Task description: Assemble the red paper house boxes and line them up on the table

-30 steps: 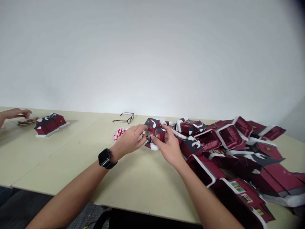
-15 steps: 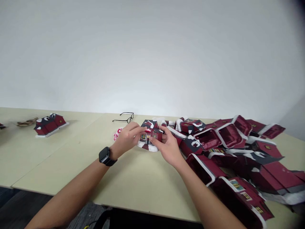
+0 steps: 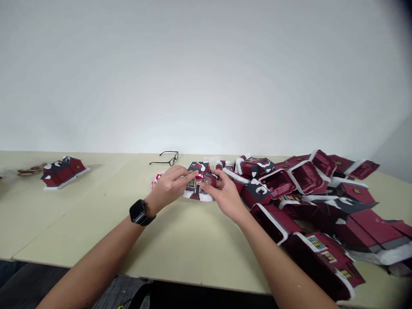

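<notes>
Since a second ago the small red model house [image 3: 198, 185] has come down from a tilted hold to sit on its white snowy base on the tabletop [image 3: 180, 244], centre of frame, and the other person's hand at far left is gone from view. Both my hands have stayed on it.

My left hand [image 3: 168, 188], black smartwatch [image 3: 139, 213] on the wrist, curls over the house from the left, fingertips on the dark snow-patched roof. My right hand [image 3: 225, 194] closes on it from the right, thumb and fingers pinching the front wall near the lit yellow windows. Both hands are clamped on the house, not spread.

Just behind the left hand, a small red-and-white striped piece [image 3: 156, 179], partly hidden. Further back, black eyeglasses [image 3: 166, 159] lie folded open.

Right half of frame: a loose heap of red house shells [image 3: 309, 197], some lying open side up, white-trimmed, touching and overlapping, reaching from just beside the right hand to the lower right edge.

Far left: one finished red house [image 3: 63, 171] standing alone, with brownish bits [image 3: 29, 169] beyond it, too blurred to name.
</notes>
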The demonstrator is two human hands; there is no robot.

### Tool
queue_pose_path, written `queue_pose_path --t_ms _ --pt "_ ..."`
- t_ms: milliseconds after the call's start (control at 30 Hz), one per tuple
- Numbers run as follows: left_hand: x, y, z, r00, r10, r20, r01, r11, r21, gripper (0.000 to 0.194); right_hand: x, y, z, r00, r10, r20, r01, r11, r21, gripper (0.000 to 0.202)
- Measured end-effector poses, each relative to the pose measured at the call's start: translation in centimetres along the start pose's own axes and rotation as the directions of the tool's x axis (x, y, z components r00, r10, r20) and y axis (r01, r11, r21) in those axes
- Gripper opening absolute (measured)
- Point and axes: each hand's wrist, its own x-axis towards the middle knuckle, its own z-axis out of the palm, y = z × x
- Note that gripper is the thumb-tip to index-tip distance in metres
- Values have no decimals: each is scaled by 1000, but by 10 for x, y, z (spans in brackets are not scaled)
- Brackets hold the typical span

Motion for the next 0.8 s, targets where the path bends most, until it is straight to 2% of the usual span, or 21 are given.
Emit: queue_pose_path --t_ms 200,333,400,433,467,533,600,633,700,733,800 --pt "3 1 -3 1000 1 31 -2 999 50 32 2 3 -1 1000 10 -9 -9 1000 21 70" --pt "1 1 -3 999 -27 41 28 999 -27 30 3 4 -2 1000 16 -7 -16 999 45 69" --pt "0 1 -1 994 -111 14 112 986 -124 28 3 2 -2 1000 31 5 -31 997 69 70" --pt "0 1 1 980 -197 -2 192 961 -199 25 2 1 -2 999 39 18 -40 995 88 71" --pt "0 1 2 952 -307 -12 291 913 -287 19 1 -1 -2 998 46 35 -50 993 110 71" --pt "2 3 5 841 -541 2 479 743 -467 7 0 -4 -2 995 65 72 -75 985 152 71" --pt "5 5 7 705 -702 104 593 502 -630 27 -2 -7 -2 991 82 108 -101 978 183 72" --pt "7 7 8 651 -735 190 621 372 -690 38 -3 -8 -2 989 84 125 -108 975 195 72" --pt "9 11 8 593 -702 395 652 130 -747 50 -5 -9 -1 986 73 150 -104 972 212 72" --pt "10 12 8 584 -655 479 664 47 -746 51 -6 -8 -1 986 59 155 -92 972 214 70" --pt "9 14 8 591 -589 550 675 -12 -738 50 -6 -7 0 988 18 156 -51 976 209 63"
